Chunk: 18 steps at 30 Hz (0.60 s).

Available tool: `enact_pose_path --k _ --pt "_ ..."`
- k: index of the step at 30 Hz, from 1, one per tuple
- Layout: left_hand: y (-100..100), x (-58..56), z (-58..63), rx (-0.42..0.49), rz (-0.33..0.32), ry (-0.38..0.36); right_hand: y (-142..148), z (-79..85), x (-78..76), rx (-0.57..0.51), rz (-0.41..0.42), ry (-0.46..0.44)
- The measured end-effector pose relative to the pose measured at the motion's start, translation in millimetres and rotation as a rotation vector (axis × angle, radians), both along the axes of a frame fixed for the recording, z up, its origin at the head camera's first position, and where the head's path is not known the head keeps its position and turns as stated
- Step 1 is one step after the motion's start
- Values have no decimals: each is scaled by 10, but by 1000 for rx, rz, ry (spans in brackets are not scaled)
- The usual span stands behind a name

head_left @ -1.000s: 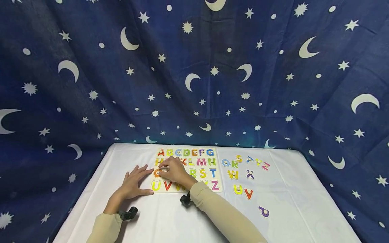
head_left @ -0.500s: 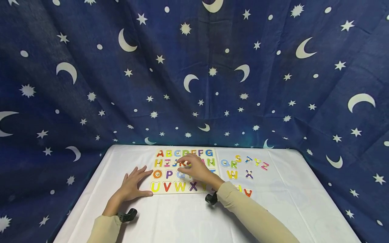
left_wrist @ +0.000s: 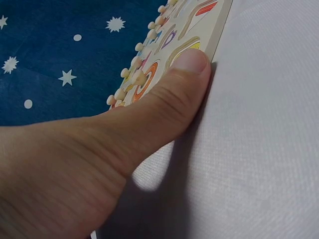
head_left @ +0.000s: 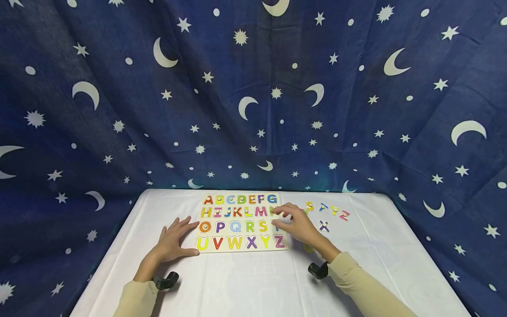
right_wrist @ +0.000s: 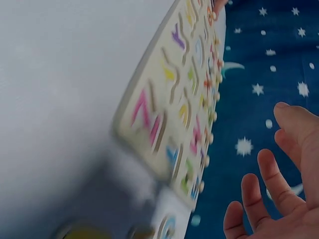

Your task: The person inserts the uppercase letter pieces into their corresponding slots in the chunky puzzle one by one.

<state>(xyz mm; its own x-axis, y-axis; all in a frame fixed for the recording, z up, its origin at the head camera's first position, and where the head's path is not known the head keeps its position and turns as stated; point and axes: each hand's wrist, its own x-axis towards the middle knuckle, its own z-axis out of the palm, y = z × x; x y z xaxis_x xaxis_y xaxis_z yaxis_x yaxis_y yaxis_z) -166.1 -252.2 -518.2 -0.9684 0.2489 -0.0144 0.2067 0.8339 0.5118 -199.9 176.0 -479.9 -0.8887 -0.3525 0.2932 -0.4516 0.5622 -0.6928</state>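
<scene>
A cream alphabet puzzle board (head_left: 229, 219) lies on the white table, with knobbed letters in its upper two rows and a knobbed orange O (head_left: 205, 227) in the third. My left hand (head_left: 170, 242) rests at the board's left side, fingers spread; in the left wrist view its thumb (left_wrist: 174, 94) touches the board's near edge. Over the board's right end hovers my right hand (head_left: 299, 226), its fingers loosely bent with nothing between them, as the right wrist view confirms. It hides the T slot in part and some loose letters behind it.
Loose knobbed letters lie right of the board: S (head_left: 309, 206), T (head_left: 323, 207), Y (head_left: 334, 211), Z (head_left: 344, 215) and X (head_left: 324, 226). A yellow letter (head_left: 308, 248) shows partly under the right forearm. A blue curtain (head_left: 253, 132) with moons and stars hangs behind the table.
My right hand has left the orange O and moved right across the board to its right end, uncovering the middle letters. The left hand has stayed in place.
</scene>
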Motion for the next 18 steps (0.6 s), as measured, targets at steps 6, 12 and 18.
enact_pose_path --k 6,12,18 --pt "-9 -11 -25 10 1 -6 441 -39 244 28 -91 -1" --pt "-12 -12 -19 9 0 -4 853 -152 524 49 -199 -11" --pt "-9 -7 -12 4 -2 -11 1250 -313 846 76 -275 23"
